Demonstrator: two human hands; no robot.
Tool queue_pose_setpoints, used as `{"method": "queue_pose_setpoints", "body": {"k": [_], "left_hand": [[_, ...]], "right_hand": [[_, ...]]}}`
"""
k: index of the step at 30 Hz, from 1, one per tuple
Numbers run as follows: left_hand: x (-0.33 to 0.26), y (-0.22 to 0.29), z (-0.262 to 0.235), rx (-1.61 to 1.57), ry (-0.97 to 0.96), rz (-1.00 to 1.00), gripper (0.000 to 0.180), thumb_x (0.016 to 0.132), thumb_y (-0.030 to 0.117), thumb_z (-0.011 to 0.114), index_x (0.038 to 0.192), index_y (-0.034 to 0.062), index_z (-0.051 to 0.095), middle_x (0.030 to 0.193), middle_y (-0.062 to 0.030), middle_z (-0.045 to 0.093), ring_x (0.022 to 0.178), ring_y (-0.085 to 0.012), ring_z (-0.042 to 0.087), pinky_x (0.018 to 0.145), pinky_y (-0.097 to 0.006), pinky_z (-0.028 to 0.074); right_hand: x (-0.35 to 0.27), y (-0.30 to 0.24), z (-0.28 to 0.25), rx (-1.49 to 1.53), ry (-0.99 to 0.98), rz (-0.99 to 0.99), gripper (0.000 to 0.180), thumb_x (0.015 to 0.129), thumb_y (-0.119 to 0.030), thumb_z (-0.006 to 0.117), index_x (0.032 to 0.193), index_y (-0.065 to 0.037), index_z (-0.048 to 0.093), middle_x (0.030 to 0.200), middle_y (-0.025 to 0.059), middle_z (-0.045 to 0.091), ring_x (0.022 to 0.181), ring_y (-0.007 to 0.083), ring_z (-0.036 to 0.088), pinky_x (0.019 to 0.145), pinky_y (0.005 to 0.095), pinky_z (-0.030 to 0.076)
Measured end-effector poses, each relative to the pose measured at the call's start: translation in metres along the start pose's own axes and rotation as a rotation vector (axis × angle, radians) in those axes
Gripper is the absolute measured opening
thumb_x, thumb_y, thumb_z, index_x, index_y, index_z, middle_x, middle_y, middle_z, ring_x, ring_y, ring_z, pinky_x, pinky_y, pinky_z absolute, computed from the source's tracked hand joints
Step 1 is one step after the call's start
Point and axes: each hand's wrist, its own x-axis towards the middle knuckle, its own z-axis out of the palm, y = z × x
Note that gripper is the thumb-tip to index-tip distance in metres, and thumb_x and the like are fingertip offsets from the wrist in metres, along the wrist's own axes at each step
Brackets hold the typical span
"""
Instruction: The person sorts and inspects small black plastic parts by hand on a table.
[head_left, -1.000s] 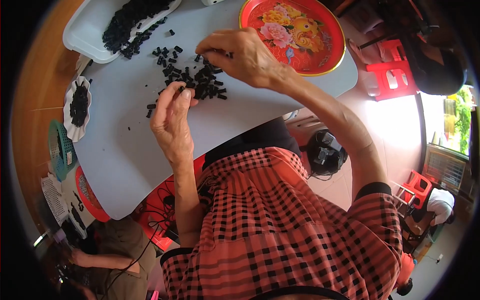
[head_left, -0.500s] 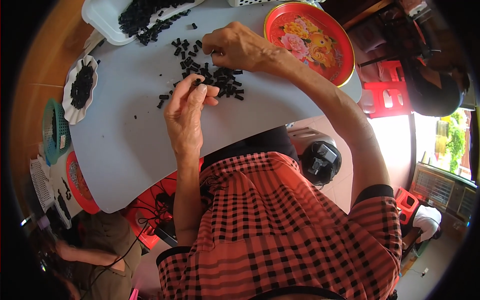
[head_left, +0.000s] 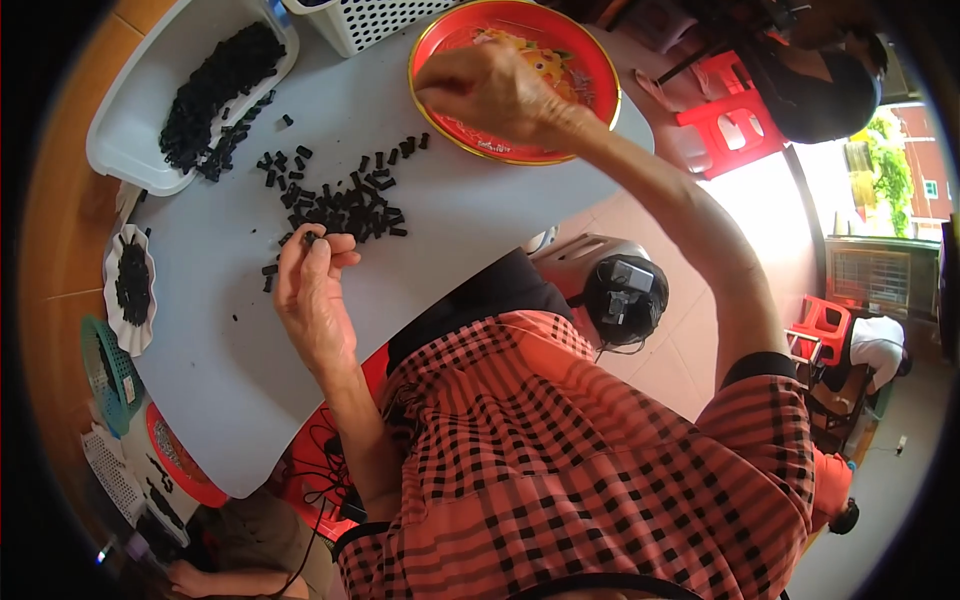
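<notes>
Many black pieces (head_left: 345, 210), stubby, heaped loosely

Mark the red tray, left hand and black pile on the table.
Red tray (head_left: 592, 72), head view: bare right part.
Left hand (head_left: 318, 300), head view: its middle.
Black pile (head_left: 345, 208), head view: its middle.
</notes>
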Motion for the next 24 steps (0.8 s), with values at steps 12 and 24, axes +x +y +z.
{"method": "queue_pose_setpoints", "body": {"k": [12,24], "left_hand": [[0.000,-0.005,-0.002,0.045,-0.053,0.030,0.024,0.091,0.010,0.054,0.111,-0.0032,0.057,0.089,-0.0113,0.063,0.084,-0.0182,0.058,0.079,-0.031,0.045],[-0.002,-0.002,0.014,0.006,-0.050,0.029,0.020,0.090,0.008,0.055,0.105,-0.0038,0.059,0.085,-0.0106,0.064,0.077,-0.0171,0.059,0.074,-0.031,0.048]], "right_hand": [[-0.047,0.017,-0.027,-0.019,-0.290,0.093,0.009,0.073,-0.003,0.062,0.081,0.000,0.065,0.071,0.0108,0.064,0.067,0.0225,0.064,0.064,0.0326,0.051],[-0.035,0.025,-0.032,0.052,-0.106,0.225,0.015,0.075,-0.008,0.062,0.087,-0.002,0.068,0.076,0.0068,0.068,0.070,0.0144,0.065,0.068,0.0268,0.052]]}}
